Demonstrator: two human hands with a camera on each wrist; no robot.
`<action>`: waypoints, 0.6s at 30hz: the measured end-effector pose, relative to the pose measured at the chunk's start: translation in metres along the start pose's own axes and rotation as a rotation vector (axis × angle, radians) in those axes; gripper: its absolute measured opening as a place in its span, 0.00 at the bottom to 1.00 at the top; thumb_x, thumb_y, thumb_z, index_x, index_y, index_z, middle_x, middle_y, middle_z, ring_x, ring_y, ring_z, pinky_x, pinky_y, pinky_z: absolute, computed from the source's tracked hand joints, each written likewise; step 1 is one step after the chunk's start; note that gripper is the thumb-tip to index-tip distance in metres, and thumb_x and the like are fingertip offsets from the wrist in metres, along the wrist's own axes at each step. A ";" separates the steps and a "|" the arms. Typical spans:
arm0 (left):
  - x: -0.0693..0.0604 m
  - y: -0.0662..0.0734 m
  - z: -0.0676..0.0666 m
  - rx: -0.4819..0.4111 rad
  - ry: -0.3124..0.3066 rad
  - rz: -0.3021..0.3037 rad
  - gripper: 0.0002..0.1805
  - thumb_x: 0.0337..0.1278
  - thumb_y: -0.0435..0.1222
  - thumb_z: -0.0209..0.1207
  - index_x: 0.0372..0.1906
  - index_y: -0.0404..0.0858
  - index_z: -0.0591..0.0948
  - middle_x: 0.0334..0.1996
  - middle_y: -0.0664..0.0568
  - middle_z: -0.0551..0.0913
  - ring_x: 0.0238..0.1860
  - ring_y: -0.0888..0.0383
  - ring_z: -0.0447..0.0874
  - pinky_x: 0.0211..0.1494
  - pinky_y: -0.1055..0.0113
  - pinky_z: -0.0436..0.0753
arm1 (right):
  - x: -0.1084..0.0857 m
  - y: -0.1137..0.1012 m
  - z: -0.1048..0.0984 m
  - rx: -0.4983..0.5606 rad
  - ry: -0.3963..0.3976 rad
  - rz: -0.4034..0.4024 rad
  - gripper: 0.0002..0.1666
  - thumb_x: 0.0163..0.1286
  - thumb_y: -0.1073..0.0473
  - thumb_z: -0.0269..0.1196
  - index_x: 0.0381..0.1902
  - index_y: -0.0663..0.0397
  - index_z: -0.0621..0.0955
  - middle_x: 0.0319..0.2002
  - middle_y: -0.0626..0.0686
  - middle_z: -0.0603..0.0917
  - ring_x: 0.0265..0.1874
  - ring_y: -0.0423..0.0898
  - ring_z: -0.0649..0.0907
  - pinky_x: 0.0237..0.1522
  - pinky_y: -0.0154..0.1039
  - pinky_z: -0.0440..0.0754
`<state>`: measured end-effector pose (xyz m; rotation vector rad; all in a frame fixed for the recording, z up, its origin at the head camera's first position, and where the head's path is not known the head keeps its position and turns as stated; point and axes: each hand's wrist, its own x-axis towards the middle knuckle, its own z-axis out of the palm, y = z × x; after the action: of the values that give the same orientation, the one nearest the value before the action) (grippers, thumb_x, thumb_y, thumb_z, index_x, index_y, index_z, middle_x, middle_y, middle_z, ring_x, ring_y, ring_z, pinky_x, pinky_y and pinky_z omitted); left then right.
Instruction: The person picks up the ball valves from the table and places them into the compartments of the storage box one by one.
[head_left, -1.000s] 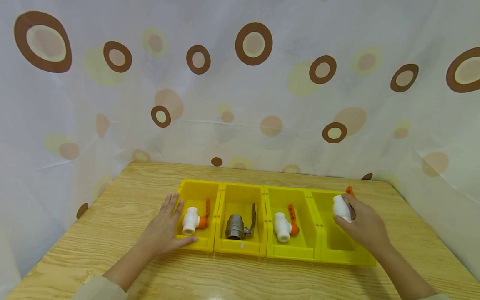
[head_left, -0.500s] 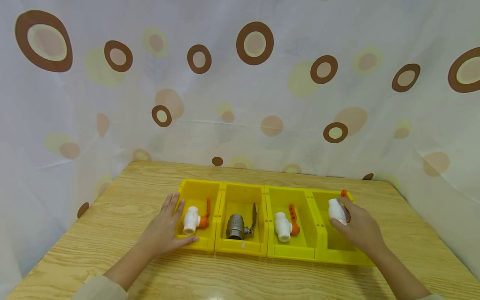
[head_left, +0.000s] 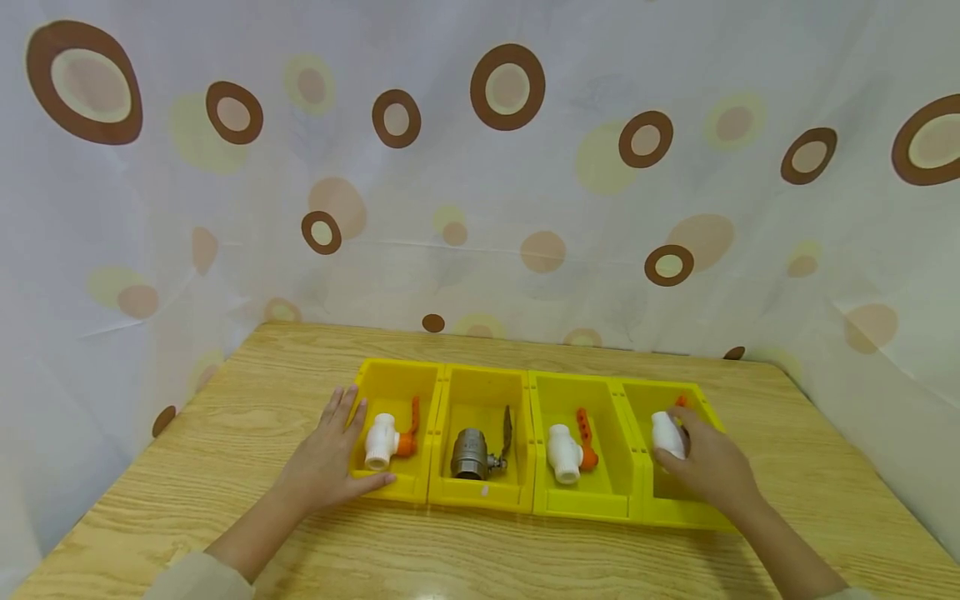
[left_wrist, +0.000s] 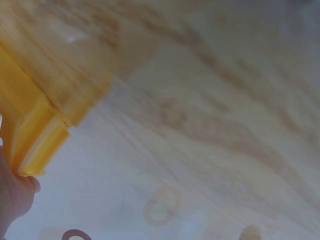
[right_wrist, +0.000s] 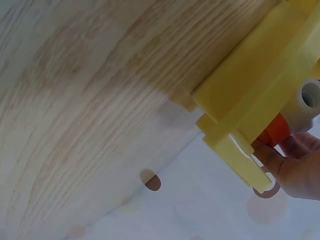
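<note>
My right hand (head_left: 716, 467) holds a white plastic ball valve (head_left: 667, 435) with an orange handle, inside the rightmost yellow bin (head_left: 678, 512). In the right wrist view the valve's pipe opening (right_wrist: 309, 96) shows beside the bin wall, with fingers around its orange part. My left hand (head_left: 321, 467) rests on the leftmost yellow bin (head_left: 397, 379), fingers along its left side and thumb at the front edge. That bin contains another white valve (head_left: 382, 442) with an orange handle. A metal ball valve (head_left: 470, 455) lies in the second bin, and a white valve (head_left: 564, 455) in the third.
The yellow bins stand joined in a row on a wood-grain table (head_left: 300, 367). Behind and at both sides hangs a pale curtain (head_left: 420, 192) with brown ring patterns.
My right hand has moved left and down with the white ball valve, from above the rightmost bin's right side into that bin. My left hand has stayed in place.
</note>
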<state>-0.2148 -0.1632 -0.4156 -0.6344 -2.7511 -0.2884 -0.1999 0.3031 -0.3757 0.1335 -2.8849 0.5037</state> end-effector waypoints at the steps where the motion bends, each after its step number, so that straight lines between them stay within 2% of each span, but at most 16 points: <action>1: 0.000 0.000 0.000 0.001 0.002 0.000 0.57 0.43 0.66 0.57 0.65 0.24 0.61 0.69 0.29 0.52 0.70 0.33 0.49 0.58 0.48 0.75 | 0.001 0.000 0.001 0.001 -0.012 0.005 0.35 0.56 0.53 0.64 0.57 0.69 0.69 0.42 0.68 0.81 0.27 0.49 0.79 0.23 0.41 0.76; 6: 0.000 -0.001 0.000 0.000 -0.002 -0.001 0.57 0.43 0.66 0.57 0.65 0.24 0.61 0.69 0.29 0.53 0.70 0.34 0.49 0.58 0.47 0.75 | 0.001 0.002 0.007 0.008 -0.046 0.020 0.35 0.56 0.55 0.63 0.57 0.70 0.69 0.39 0.66 0.82 0.28 0.48 0.79 0.24 0.41 0.75; 11: 0.000 -0.001 0.000 -0.004 -0.011 -0.008 0.57 0.43 0.66 0.57 0.66 0.24 0.61 0.69 0.30 0.52 0.70 0.34 0.48 0.59 0.47 0.74 | 0.002 0.005 0.014 -0.007 -0.023 0.006 0.33 0.55 0.57 0.64 0.55 0.69 0.70 0.35 0.64 0.83 0.25 0.47 0.78 0.23 0.40 0.75; 18: 0.000 -0.001 0.000 -0.006 0.002 -0.004 0.57 0.43 0.67 0.57 0.65 0.24 0.61 0.69 0.29 0.53 0.70 0.34 0.49 0.57 0.47 0.75 | 0.005 0.006 0.016 -0.039 -0.040 0.012 0.34 0.55 0.56 0.63 0.56 0.70 0.69 0.38 0.67 0.82 0.28 0.50 0.80 0.25 0.44 0.77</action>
<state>-0.2154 -0.1639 -0.4159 -0.6297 -2.7508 -0.2982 -0.2084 0.3030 -0.3912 0.1210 -2.9349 0.4515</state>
